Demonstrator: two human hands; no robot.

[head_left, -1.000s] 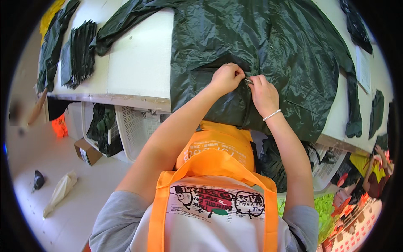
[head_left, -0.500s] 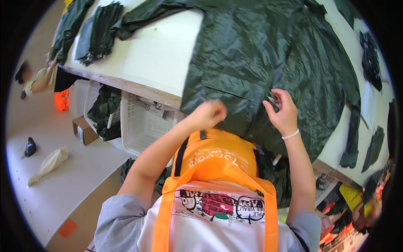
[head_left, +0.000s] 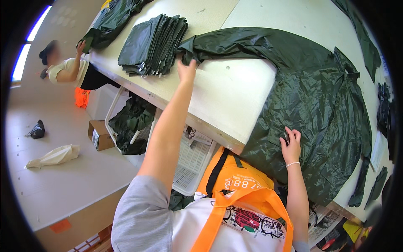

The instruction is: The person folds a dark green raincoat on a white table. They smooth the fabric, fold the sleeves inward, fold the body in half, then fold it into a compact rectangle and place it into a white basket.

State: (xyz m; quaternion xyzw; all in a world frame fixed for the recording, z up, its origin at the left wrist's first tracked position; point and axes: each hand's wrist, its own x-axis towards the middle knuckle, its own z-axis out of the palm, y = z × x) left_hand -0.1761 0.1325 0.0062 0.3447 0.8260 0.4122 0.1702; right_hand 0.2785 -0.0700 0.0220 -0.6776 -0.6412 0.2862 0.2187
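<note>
The green jacket (head_left: 306,122) lies spread on the white table (head_left: 237,88), its sleeves (head_left: 247,38) already joined on, it seems, and not folded up. The left hand (head_left: 187,71) grips one sleeve end (head_left: 187,49) beside a green pile (head_left: 151,46). The right hand (head_left: 292,150) bends its fingers (head_left: 297,135) over the jacket, but I cannot tell if they pinch anything
</note>
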